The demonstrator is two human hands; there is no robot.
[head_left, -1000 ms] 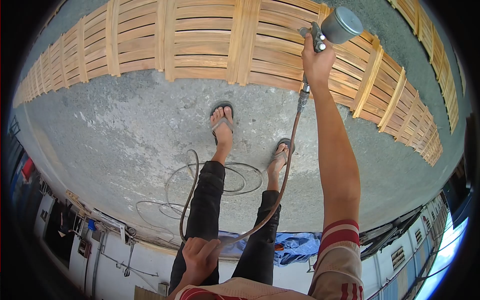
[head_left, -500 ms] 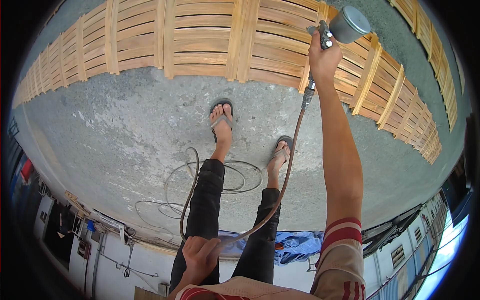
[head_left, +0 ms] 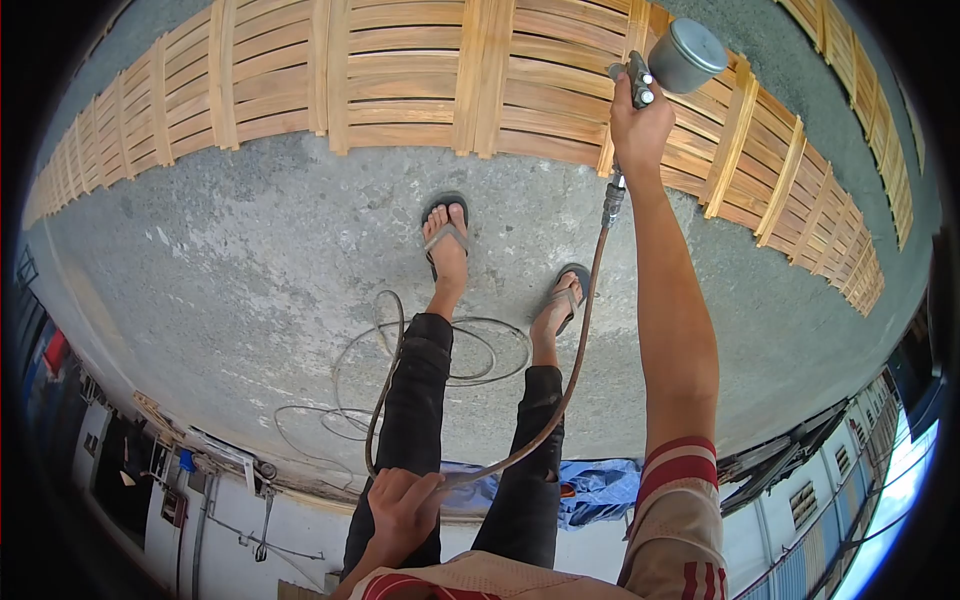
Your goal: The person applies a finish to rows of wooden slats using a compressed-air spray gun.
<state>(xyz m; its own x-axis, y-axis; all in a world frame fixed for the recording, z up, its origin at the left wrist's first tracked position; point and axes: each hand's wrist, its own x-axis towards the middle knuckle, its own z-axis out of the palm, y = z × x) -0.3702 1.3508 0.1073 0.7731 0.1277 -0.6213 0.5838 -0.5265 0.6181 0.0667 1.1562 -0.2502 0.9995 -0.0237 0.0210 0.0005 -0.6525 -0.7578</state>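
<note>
My right hand is wrapped round the handle of a spray gun, over the slatted wooden panels. A grey metal cup is attached to the gun's right side. From the handle's lower end a brown hose curves down to my left hand, which is closed on it near my waist. Past that hand the hose runs up beside my leg towards loose coils on the floor.
Hose coils lie on the concrete floor around my sandalled feet. Another row of slatted panels stands at the upper right. A blue sheet lies behind me, near a white wall and stacked long pieces.
My right hand and the spray gun have moved slightly left and down. My left hand keeps its hold on the hose. The foot on the right appears shifted a little.
</note>
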